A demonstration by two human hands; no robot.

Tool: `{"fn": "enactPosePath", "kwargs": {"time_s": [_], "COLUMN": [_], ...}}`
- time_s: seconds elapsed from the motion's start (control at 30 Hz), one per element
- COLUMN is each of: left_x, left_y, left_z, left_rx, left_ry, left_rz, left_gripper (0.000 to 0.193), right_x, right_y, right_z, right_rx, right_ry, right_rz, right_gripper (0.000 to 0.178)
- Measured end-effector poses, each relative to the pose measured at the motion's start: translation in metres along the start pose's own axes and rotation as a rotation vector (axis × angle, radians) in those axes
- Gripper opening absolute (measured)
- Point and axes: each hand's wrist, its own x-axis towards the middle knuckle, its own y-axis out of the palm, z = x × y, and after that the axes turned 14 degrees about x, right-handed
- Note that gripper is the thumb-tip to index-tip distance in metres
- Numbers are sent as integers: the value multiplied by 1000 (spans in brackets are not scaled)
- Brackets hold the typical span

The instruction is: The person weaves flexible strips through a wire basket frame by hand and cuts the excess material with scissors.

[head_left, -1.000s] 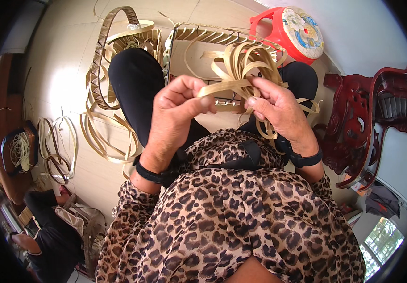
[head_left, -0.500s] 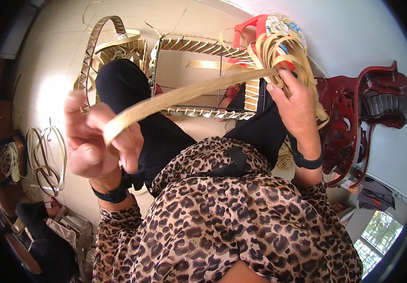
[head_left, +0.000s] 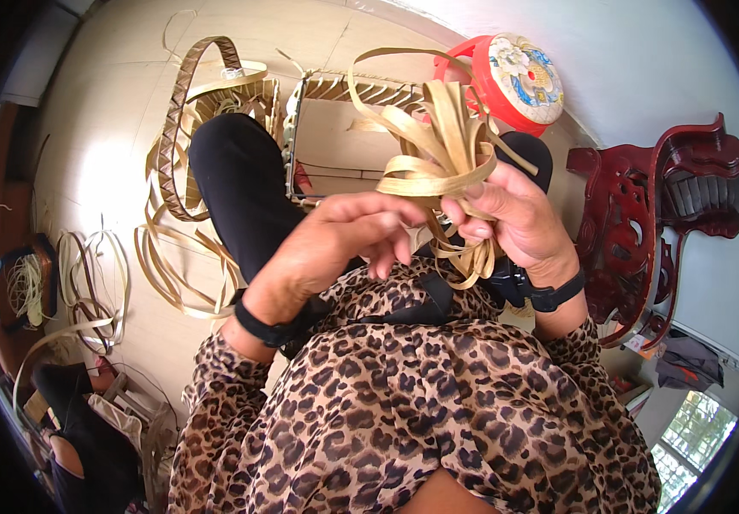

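Fingers of the right hand (head_left: pixel 524 221): thumb and fingers clamped round the waist of a bundle of flat tan weaving strips (head_left: pixel 451 150). Left hand (head_left: pixel 322 238): fingers half-curled, loosely apart, nothing seen between them. Index tip is right beside the bundle; can't tell if it touches.

Bundle is up in front of the person, above the lap, loops fanning out at the top and folded ends hanging below the grip. One strip lies across the waist of it. No knot visible from here, so I'd call it gathered but not secured.

Behind it, between the knees, sits a rectangular rod frame (head_left: pixel 335 88). Far rim carries slanted lashing, so that edge looks done. Floor shows through the middle, so I'd read the panels as unfilled. Near and right edges are mostly behind the hands and bundle; can't judge those.

Left of the frame: a handled woven basket (head_left: pixel 274 101), strips inside. Past the frame, far right: a red plastic stool (head_left: pixel 526 80) with a flowered seat.
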Motion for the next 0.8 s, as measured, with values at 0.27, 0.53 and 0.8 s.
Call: {"fn": "enactPosePath", "kwargs": {"time_s": [0.27, 0.53, 0.8], "left_x": [18, 15, -3], "left_y": [22, 0, 0], "left_z": [8, 13, 11], "left_rx": [-46, -163, 856], "left_ry": [264, 74, 342], "left_rz": [-304, -150, -318], "left_gripper": [17, 19, 14], "right_x": [14, 17, 18], "right_y": [13, 18, 7], "right_z": [-12, -15, -10], "right_rx": [-179, -157, -445], "right_ry": [-6, 53, -66], "right_rz": [18, 5, -139], "right_gripper": [37, 57, 49]}}
